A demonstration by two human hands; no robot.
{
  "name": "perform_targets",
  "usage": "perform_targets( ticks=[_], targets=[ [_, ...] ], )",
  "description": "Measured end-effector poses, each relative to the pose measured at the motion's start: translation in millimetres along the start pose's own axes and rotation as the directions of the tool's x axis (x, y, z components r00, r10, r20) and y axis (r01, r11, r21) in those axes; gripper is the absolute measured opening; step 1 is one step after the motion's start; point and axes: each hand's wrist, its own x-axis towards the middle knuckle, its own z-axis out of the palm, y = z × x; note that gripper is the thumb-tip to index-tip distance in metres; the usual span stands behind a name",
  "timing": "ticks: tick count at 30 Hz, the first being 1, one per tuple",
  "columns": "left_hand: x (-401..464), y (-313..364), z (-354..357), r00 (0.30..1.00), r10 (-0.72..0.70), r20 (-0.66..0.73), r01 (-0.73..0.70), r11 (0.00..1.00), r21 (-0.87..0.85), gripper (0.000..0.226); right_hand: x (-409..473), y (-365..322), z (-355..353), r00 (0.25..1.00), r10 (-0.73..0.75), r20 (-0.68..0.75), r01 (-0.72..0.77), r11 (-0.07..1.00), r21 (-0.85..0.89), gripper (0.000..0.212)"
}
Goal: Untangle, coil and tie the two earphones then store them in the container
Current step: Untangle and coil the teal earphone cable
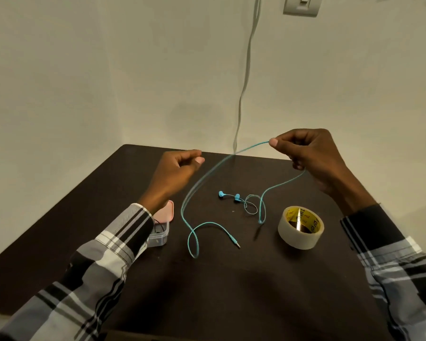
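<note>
A blue earphone (190,193) lies partly on the dark table (231,291). Its two earbuds (237,197) rest mid-table beside a small tangle of loops, and the jack plug (235,242) lies nearer me. My right hand (310,158) is raised and pinches the blue cable between thumb and forefinger; the cable hangs from it to the table on both sides. My left hand (177,168) hovers to the left of the cable with loosely curled fingers, holding nothing. A small clear container (159,236) with a pink lid (169,210) sits under my left wrist, with a black earphone inside.
A roll of clear packing tape (300,227) stands on the table at the right, close to the hanging cable. A white cord (244,82) runs down the wall behind the table, below a wall socket (301,4).
</note>
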Motion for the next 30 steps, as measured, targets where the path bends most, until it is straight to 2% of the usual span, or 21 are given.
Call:
perform_targets(
  ticks=[2,4,7,11,15,18,20,22,25,28,30],
  targets=[
    [0,5,6,0.999,0.042,0.018,-0.043,0.999,0.029,0.048,0,-3,9,0.999,-0.020,0.034,0.021,0.999,-0.029,0.019],
    [-1,17,12,0.991,0.122,0.049,-0.123,0.992,0.024,0.052,1,-6,19,0.996,-0.045,0.073,0.049,0.997,-0.057,0.019],
    [-5,36,22,0.959,0.254,0.129,-0.257,0.966,0.010,0.037,0,-12,35,0.987,-0.074,0.141,0.085,0.994,-0.072,0.018],
    [-3,43,23,0.918,0.393,0.050,-0.395,0.915,0.075,0.015,-1,-14,43,0.984,-0.067,0.168,0.075,0.996,-0.045,0.020],
    [2,36,10,0.922,0.365,-0.130,-0.357,0.931,0.082,0.006,-1,-6,28,0.991,-0.013,0.135,0.019,0.999,-0.047,0.017],
    [4,31,-4,0.910,0.273,-0.312,-0.271,0.961,0.049,0.006,-1,4,9,0.998,0.011,0.063,-0.007,0.998,-0.064,0.020],
    [5,25,-12,0.914,0.201,-0.351,-0.200,0.979,0.040,0.007,-1,9,-2,0.999,0.034,0.004,-0.034,0.998,-0.057,0.022],
    [6,16,-16,0.944,0.125,-0.306,-0.113,0.992,0.055,0.011,0,11,-7,0.998,0.045,-0.032,-0.046,0.998,-0.048,0.024],
    [6,13,-10,0.985,0.037,-0.168,-0.023,0.996,0.082,0.024,1,7,-2,1.000,0.026,-0.005,-0.026,0.999,-0.047,0.023],
    [6,35,4,0.988,0.153,0.012,-0.153,0.986,0.067,0.035,2,-2,13,0.999,0.005,0.054,-0.003,0.999,-0.046,0.022],
    [5,53,15,0.955,0.254,0.154,-0.272,0.956,0.110,0.033,2,-8,22,0.997,-0.014,0.073,0.017,0.999,-0.035,0.020]
  ],
)
